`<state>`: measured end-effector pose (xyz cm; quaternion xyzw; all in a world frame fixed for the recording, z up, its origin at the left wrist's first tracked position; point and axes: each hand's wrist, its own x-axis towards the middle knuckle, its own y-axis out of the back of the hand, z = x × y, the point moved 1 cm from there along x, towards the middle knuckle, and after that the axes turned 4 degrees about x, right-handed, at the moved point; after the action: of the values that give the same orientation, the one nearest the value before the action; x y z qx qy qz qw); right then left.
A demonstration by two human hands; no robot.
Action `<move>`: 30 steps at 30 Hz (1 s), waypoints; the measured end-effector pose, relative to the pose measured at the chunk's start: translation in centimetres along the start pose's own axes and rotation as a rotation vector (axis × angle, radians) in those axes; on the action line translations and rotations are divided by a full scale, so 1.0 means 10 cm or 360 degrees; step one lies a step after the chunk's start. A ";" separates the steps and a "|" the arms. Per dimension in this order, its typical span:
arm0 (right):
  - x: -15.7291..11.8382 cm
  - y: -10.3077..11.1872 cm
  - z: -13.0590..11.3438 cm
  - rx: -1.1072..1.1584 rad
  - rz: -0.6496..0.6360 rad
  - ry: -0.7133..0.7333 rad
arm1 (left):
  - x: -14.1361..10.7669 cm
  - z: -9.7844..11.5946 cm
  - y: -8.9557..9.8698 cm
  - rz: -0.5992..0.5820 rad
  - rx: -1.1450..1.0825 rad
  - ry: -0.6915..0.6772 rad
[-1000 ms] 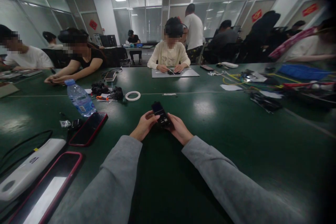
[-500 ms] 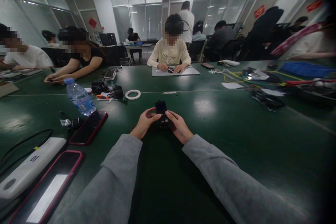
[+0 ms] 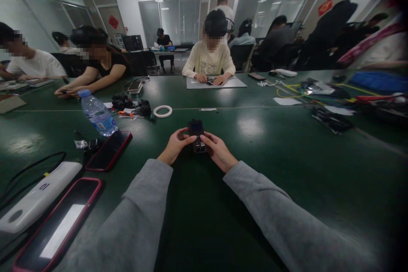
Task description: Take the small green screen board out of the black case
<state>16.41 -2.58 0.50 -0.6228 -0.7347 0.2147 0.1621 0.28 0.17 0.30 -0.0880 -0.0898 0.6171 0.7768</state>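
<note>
Between both hands is a small black handheld device [image 3: 195,128] with a dark screen at its far end and a few buttons at the near end. My left hand [image 3: 176,145] is closed around its left side, thumb lying over the face just below the screen. From the other side my right hand [image 3: 219,151] grips it, with that thumb also on the face near the buttons. The remaining fingers are partly hidden behind and under the device. Whether it rests on the green table [image 3: 280,170] or is held just above it, I cannot tell.
To my left lie two red-edged phones [image 3: 109,151], a white power bank [image 3: 41,195] and a tilted water bottle [image 3: 98,112]. Beyond are a white tape roll [image 3: 162,111] and black cables [image 3: 140,107]. Across the table a person [image 3: 208,61] works on a board.
The camera view has shifted slightly. Both hands keep the same grip, thumbs in nearly the same spots, and the device's screen now looks faintly bluish instead of black.
</note>
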 end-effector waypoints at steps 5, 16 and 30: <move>0.00 -0.01 0.01 -0.0066 0.0017 0.0005 | 0.00 0.03 0.04 -0.0011 0.0053 0.0003; -0.02 -0.04 0.00 -0.0142 0.0109 0.0040 | 0.00 0.02 0.04 -0.0070 0.0078 0.0036; 0.03 0.03 0.03 -0.0215 -0.0038 0.0057 | 0.02 0.01 0.08 -0.0122 0.0025 0.0058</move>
<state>16.46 -2.25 0.06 -0.6273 -0.7518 0.1513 0.1353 -0.47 0.57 0.25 -0.0895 -0.0741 0.5860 0.8019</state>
